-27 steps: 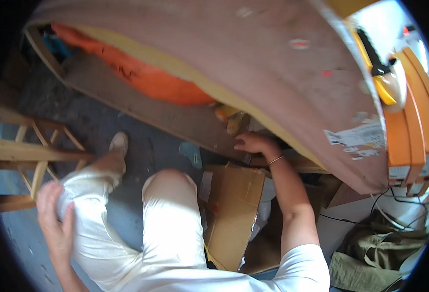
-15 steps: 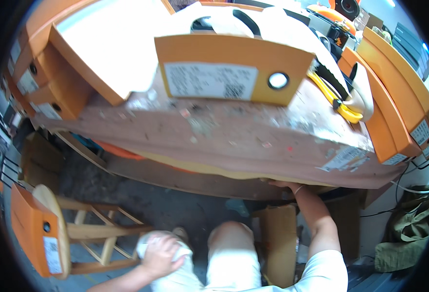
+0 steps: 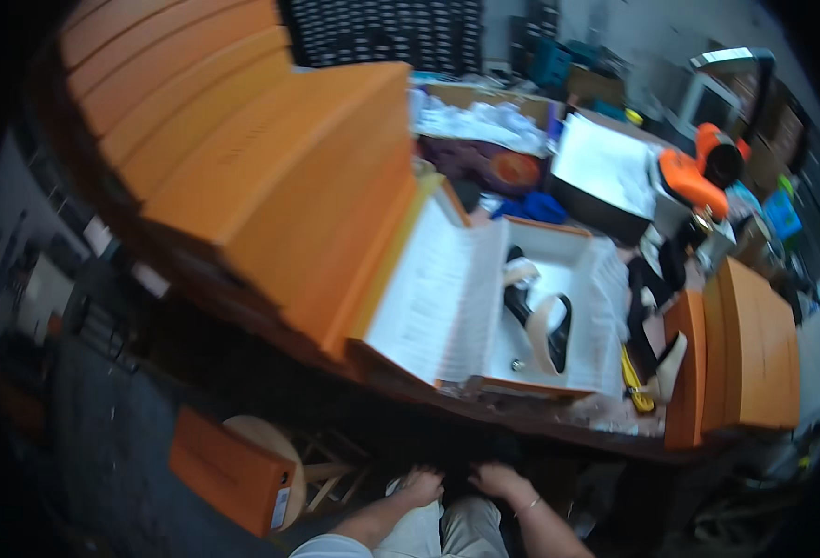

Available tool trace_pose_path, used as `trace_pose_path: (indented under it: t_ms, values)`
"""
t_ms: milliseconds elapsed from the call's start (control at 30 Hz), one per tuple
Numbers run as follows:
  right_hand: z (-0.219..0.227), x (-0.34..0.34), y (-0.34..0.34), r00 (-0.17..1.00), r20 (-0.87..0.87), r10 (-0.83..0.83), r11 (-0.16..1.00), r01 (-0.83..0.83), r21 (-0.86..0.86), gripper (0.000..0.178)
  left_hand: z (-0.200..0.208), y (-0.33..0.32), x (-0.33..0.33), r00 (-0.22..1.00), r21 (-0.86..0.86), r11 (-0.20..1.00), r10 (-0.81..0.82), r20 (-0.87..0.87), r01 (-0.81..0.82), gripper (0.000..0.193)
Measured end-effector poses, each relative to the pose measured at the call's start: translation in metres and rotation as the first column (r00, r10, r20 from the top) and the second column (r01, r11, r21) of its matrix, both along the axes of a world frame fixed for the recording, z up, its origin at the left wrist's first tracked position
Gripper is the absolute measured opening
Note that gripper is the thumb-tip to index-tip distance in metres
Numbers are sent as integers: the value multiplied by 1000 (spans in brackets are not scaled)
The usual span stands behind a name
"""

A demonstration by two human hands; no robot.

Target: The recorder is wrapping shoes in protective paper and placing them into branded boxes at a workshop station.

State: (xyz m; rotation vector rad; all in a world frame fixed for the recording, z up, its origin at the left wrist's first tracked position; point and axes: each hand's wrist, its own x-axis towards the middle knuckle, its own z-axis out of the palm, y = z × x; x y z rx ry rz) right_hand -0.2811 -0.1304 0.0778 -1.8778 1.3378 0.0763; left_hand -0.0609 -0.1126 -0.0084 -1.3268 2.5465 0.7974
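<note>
Below the table's front edge, my left hand is low over my pale trousers, close to my left thigh. Beside it, a short gap away, is my right hand, with a thin band on the wrist. Dimness and blur hide the fingertips of both hands and anything between them. On the table above them lies an open orange shoe box with white lining paper. In it rests a pair of sandals with pale straps and dark soles. Against the box's left side is a white-lined lid.
A tall row of orange boxes fills the table's left. At the right stand more orange boxes, beside a yellow-handled tool and another pale-strapped shoe. A wooden stool at lower left carries an orange box.
My view has lifted and shifted, showing more of the tabletop. My right hand has left the table's underside edge and come in beside my left, which has moved off my knee area.
</note>
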Motion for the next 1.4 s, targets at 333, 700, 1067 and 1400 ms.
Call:
trace_pose_path:
  t_ms: [333, 700, 1067, 1400]
  values:
    - [186, 34, 46, 953, 49, 299, 876, -294, 382, 57, 184, 81, 61, 869, 485, 834, 422, -257, -262, 23]
    - [333, 29, -59, 980, 134, 146, 982, -127, -143, 43, 397, -36, 51, 613, 436, 833, 549, -568, -341, 30]
    - [367, -194, -169, 699, 399, -594, 602, 714, -357, 42, 447, -182, -113, 642, 364, 931, 298, -706, -31, 25]
    - [286, -349, -424, 675, -186, -714, 659, 557, -506, 72, 455, -262, -227, 646, 411, 899, 405, -646, -152, 24]
